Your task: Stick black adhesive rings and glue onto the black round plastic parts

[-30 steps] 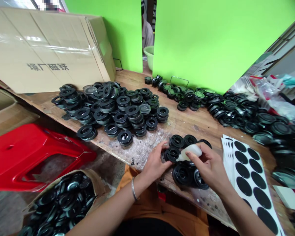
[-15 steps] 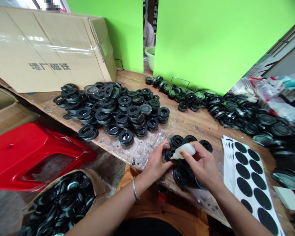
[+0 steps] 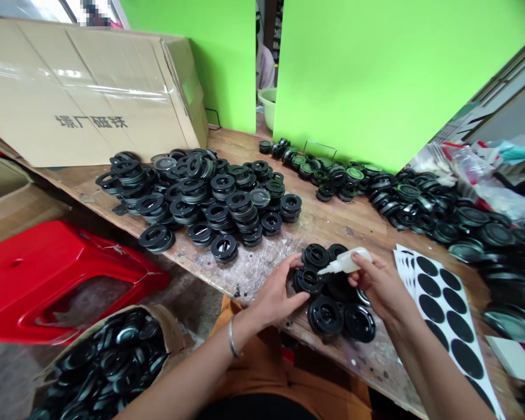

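Observation:
My right hand (image 3: 378, 286) grips a small white squeeze bottle (image 3: 347, 261), tilted so that its narrow nozzle points left and down. The nozzle tip is close to the right edge of a round black part (image 3: 308, 280) with a ring-shaped top. Around that part's left side, my left hand (image 3: 275, 294) curls with thumb and fingers, steadying it on the table. Several similar black parts stand close around it, including one nearer me (image 3: 325, 315) and one to the right (image 3: 359, 322). The bottle and right hand partly hide those behind.
Stacked black round parts (image 3: 219, 201) cover the table's left side. More lie along the green board (image 3: 350, 76) and at right. Sheets of black round stickers (image 3: 437, 303) lie right of my hand. A cardboard box (image 3: 91, 93), red stool (image 3: 70, 274) and filled carton (image 3: 170, 329) are left.
My right hand has moved right with the bottle, and its nozzle has shifted from the middle of the held part to its right edge. My left hand stays on the part.

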Demonstrator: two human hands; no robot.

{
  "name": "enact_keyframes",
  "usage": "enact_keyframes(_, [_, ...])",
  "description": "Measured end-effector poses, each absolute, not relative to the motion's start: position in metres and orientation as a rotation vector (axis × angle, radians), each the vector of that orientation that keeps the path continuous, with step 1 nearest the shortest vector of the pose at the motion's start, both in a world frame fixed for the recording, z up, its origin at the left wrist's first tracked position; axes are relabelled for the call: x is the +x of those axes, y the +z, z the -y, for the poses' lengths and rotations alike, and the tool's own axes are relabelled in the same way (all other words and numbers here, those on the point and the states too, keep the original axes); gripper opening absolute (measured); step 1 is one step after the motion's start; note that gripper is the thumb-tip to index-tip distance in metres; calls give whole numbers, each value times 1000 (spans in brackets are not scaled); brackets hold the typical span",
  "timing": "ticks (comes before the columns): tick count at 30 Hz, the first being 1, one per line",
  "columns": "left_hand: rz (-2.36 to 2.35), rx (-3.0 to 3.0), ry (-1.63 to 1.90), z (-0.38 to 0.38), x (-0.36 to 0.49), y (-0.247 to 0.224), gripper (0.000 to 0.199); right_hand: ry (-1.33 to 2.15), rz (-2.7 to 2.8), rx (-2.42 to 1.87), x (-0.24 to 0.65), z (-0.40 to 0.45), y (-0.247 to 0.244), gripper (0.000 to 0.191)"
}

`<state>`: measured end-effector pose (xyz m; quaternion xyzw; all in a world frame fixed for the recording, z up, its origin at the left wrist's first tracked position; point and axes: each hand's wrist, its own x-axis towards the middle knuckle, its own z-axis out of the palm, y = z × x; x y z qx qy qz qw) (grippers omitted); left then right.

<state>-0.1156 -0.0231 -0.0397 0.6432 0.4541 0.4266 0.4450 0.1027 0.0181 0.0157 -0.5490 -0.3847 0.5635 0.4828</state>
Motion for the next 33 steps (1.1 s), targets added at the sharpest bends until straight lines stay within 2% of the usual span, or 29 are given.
enact_keyframes(6, [-999, 1430, 1171, -12, -128, -39, 65, 1293, 835, -1304, 112, -47, 17, 39])
enact_keyframes(14, [-931, 1779, 825, -71, -124, -43, 73, 1090, 971, -1355, 104, -71, -4, 38])
enact_keyframes(20, [-725, 1820, 760, -80, -121, -40, 81, 997, 1106, -1402, 101, -77, -10, 36])
enact_keyframes(28, [-662, 1740, 761, -88, -116, -52, 81, 900, 1328, -1430, 93, -77, -2, 32])
enact_keyframes(33, [-683, 1740, 794, -87, -114, -61, 83, 657, 1538, -1506, 94, -71, 11, 31])
